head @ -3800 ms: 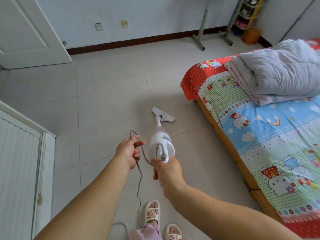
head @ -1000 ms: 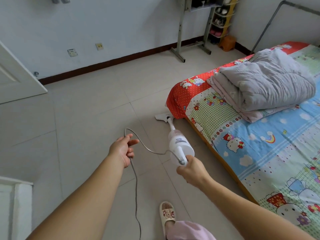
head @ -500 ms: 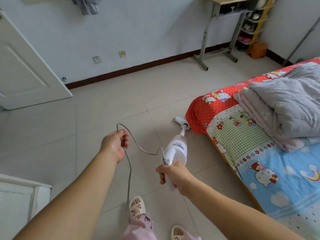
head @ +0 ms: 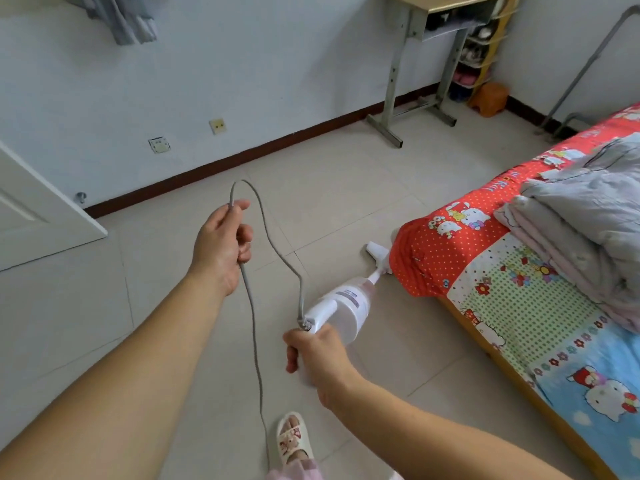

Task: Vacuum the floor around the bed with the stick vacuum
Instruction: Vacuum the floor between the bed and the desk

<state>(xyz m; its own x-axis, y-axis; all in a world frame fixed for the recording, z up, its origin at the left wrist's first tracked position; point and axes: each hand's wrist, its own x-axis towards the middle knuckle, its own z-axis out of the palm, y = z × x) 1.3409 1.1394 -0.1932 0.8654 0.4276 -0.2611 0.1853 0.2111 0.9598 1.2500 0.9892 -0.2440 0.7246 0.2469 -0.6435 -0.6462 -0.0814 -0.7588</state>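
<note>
Right hand [head: 317, 358] grip closed on stick vacuum [head: 343, 311], left hand [head: 221, 247] clasping cord [head: 254, 327], nozzle by bed [head: 519, 289]

Pale tiled floor [head: 346, 174] meets white wall [head: 277, 64] at a dark skirting board [head: 242, 155]; metal-legged desk [head: 412, 46] stands far right.

Both bare arms are reaching forward and down from the lower edge of the view. The left hand [head: 221, 245] is curling its fingers [head: 244, 237] closed around the grey power cord [head: 254, 327], thumb pointing up. The right hand [head: 317, 358], lower and nearer, is gripping the white stick vacuum [head: 341, 310] by its handle, knuckles up.
</note>
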